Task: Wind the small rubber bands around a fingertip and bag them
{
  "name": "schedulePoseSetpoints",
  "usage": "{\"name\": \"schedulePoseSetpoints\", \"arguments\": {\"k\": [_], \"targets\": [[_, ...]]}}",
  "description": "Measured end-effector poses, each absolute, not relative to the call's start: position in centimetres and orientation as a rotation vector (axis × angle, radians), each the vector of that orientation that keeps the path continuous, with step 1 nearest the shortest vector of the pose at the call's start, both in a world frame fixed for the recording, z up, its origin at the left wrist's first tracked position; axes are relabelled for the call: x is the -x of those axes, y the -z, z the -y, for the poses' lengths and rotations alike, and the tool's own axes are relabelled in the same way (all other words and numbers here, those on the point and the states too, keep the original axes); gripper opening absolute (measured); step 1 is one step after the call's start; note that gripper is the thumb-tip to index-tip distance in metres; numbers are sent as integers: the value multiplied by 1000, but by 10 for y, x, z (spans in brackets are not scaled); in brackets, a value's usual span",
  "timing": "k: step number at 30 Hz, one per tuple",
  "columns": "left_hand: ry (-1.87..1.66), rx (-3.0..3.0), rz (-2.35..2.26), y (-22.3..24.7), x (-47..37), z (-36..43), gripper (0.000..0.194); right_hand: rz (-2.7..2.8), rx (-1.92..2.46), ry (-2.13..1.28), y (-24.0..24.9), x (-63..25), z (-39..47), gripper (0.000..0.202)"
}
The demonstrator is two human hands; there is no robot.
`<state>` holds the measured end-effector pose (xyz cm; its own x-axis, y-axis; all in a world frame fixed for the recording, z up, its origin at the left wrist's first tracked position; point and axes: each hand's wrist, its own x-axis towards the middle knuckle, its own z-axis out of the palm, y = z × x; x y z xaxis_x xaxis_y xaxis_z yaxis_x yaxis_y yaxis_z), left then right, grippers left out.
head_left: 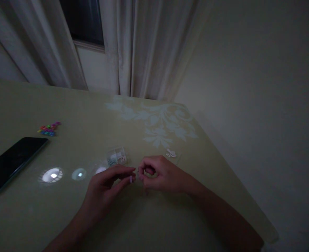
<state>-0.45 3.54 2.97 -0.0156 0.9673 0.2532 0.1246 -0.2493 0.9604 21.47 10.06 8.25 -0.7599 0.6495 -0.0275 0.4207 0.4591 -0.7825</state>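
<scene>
As the two hands nearly met: left hand (102,183) and right hand (160,173) were above the near part of the desk (86,108).
Small pale piece (131,179): sat at the left thumb tip; whether that grip pinched it could not be told.
Right grip: fingertips pressed together, contents too small to tell.
Clear box (117,156): stood just beyond the left hand.
Phone (15,162): lay left.

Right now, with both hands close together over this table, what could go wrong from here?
The small pale piece at the left hand's fingertips could slip and be hard to find in this dim light. The left hand might nudge the clear box just beyond it. The right hand could brush the white pieces lying nearby.
</scene>
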Motion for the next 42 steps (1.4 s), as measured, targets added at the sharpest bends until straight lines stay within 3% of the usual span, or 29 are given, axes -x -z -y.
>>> {"name": "schedulePoseSetpoints", "arguments": {"k": [4,7,14,20,29,37,42], "targets": [[-1380,-1532,-1136,-30,4,-34,15,2139,926,-1566,-81,-211,-94,18],[-1435,-1556,-1149,-32,4,-35,10,2024,950,-1650,-74,-210,-98,26],[-1411,-1410,-1261,-27,5,-35,7,2396,1181,-923,-57,-212,-121,9],[-1384,-1262,-1234,-31,3,-35,16,2637,1149,-800,-45,-209,-113,13],[-1414,-1375,-1290,-31,5,-37,3,2638,1207,-749,-48,-209,-112,5],[-1382,-1380,-1255,-30,7,-39,7,2259,1123,-1140,-62,-210,-114,5],[-1402,-1324,-1224,-28,5,-38,9,1944,983,-1510,-69,-206,-104,19]]}}
